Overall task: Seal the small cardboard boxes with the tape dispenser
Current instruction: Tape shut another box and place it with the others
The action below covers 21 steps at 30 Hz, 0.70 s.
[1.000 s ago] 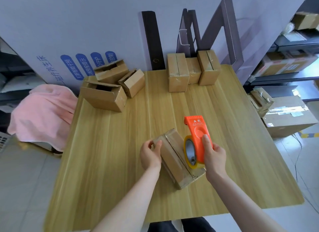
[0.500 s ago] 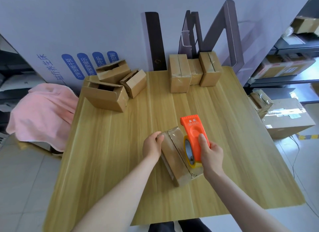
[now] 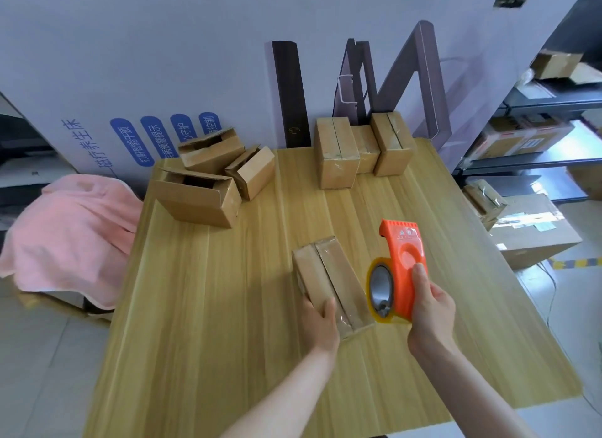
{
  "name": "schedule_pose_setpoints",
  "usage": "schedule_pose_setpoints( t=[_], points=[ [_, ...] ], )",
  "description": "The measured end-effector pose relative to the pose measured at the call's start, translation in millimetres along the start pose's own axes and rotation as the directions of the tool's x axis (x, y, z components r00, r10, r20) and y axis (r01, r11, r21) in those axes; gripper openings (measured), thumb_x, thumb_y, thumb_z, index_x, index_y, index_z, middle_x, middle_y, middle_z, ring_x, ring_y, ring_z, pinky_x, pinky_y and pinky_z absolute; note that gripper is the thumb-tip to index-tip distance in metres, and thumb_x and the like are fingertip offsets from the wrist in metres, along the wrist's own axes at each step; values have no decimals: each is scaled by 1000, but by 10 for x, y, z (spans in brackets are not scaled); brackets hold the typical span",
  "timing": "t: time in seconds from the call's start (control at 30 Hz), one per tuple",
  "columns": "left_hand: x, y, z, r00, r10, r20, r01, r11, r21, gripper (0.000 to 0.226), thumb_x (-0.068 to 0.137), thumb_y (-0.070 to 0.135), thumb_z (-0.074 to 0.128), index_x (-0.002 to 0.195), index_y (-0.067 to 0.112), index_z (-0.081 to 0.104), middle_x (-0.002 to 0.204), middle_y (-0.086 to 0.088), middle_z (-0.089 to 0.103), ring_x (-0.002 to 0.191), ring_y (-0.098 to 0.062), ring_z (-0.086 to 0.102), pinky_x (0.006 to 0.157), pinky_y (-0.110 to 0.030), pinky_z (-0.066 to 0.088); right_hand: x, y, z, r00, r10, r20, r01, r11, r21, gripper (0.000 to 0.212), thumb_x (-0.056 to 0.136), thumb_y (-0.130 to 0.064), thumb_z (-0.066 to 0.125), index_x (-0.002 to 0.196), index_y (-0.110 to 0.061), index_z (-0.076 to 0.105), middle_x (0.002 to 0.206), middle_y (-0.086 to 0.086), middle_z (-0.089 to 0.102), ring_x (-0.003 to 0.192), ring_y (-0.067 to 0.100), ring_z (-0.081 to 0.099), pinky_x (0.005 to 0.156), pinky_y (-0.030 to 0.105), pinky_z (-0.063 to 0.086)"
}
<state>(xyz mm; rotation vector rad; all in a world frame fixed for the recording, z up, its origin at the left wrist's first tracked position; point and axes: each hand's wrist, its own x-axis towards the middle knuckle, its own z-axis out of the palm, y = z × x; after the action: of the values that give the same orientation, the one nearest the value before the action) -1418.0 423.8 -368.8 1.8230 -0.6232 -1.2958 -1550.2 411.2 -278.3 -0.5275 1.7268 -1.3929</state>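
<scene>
A small cardboard box [image 3: 329, 278] lies near the middle of the wooden table [image 3: 202, 307], with clear tape along its top seam. My left hand [image 3: 321, 323] grips the box at its near left corner, thumb on top. My right hand [image 3: 430, 310] holds the orange tape dispenser [image 3: 399, 268] just right of the box, lifted off it, with the yellowish tape roll facing the box. Three closed boxes [image 3: 337, 152] stand at the table's back edge. Three open boxes [image 3: 198, 196] sit at the back left.
A white wall panel with blue labels [image 3: 156, 134] and dark metal profiles [image 3: 426, 79] rise behind the table. A pink cloth [image 3: 68, 229] lies over something at the left. Shelves and larger cartons [image 3: 534, 232] stand on the right, beyond the table's edge.
My right hand has lifted the dispenser off the box and moved it to the right. My left hand has slid from the box's far left side to its near corner.
</scene>
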Motion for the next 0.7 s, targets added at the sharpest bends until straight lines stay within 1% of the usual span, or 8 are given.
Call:
schedule_pose_setpoints(
  t=[0.1, 0.2, 0.3, 0.37, 0.5, 0.6, 0.67, 0.7],
  points=[
    [355, 311, 33, 999, 11, -33, -11, 1000, -16, 35, 97, 24, 50, 127, 6, 46, 115, -10, 60, 105, -28, 60, 92, -40, 48, 30, -14, 63, 1000, -1, 8, 1, 1000, 0, 43, 93, -41, 59, 65, -7, 59, 58, 5, 51, 52, 16, 44, 53, 28, 38],
    [759, 616, 1, 995, 28, -99, -24, 999, 39, 39, 98, 24, 48, 131, 4, 43, 125, -15, 57, 115, -30, 55, 96, -37, 44, 150, -48, 142, 1000, 7, 20, -7, 1000, -2, 44, 92, -42, 60, 65, -7, 60, 53, 1, 52, 48, 13, 46, 52, 28, 38],
    [1199, 902, -44, 994, 1, -111, 11, 993, 113, 57, 101, 31, 43, 150, 10, 21, 147, -11, 41, 131, -31, 42, 102, -39, 37, 355, -67, 233, 998, 18, 59, -18, 1000, 0, 43, 91, -43, 61, 63, -10, 61, 46, -6, 53, 42, 6, 46, 53, 29, 38],
    [1473, 1077, -21, 996, -18, -89, 28, 994, 107, 62, 101, 33, 41, 153, 15, 12, 152, -8, 33, 136, -30, 36, 106, -42, 34, 550, -62, 295, 996, 34, 78, -34, 999, 0, 42, 90, -44, 61, 64, -11, 62, 46, -7, 55, 41, 5, 48, 54, 29, 39],
    [1911, 1459, 126, 994, -8, -108, 20, 993, 116, 63, 99, 34, 47, 152, 17, 16, 153, -6, 32, 137, -29, 36, 106, -43, 34, 971, -97, 448, 988, 63, 140, -59, 998, -28, 43, 85, -48, 63, 64, -11, 62, 46, -6, 57, 40, 5, 50, 54, 30, 39],
    [2079, 1658, 182, 957, 73, -279, -50, 995, 90, 68, 95, 32, 57, 151, 17, 22, 154, -5, 31, 139, -27, 34, 109, -42, 33, 1232, -114, 549, 981, 75, 176, -69, 997, -38, 43, 85, -48, 63, 63, -11, 64, 50, -1, 61, 42, 7, 55, 54, 31, 42],
    [2011, 1589, 240, 868, 128, -481, -127, 991, 35, 70, 91, 31, 63, 149, 19, 27, 155, -4, 29, 141, -24, 31, 110, -41, 33, 1392, -124, 611, 977, 82, 196, -74, 996, -47, 44, 86, -46, 63, 58, -13, 65, 51, 0, 62, 44, 7, 56, 55, 31, 42],
    [1925, 1489, 297, 821, 96, -563, -125, 992, -14, 69, 89, 31, 66, 147, 20, 31, 153, -5, 31, 140, -24, 32, 108, -41, 35, 1453, -129, 649, 974, 89, 207, -80, 995, -54, 46, 87, -46, 62, 54, -14, 65, 50, 0, 61, 44, 8, 55, 55, 31, 42]
  ],
)
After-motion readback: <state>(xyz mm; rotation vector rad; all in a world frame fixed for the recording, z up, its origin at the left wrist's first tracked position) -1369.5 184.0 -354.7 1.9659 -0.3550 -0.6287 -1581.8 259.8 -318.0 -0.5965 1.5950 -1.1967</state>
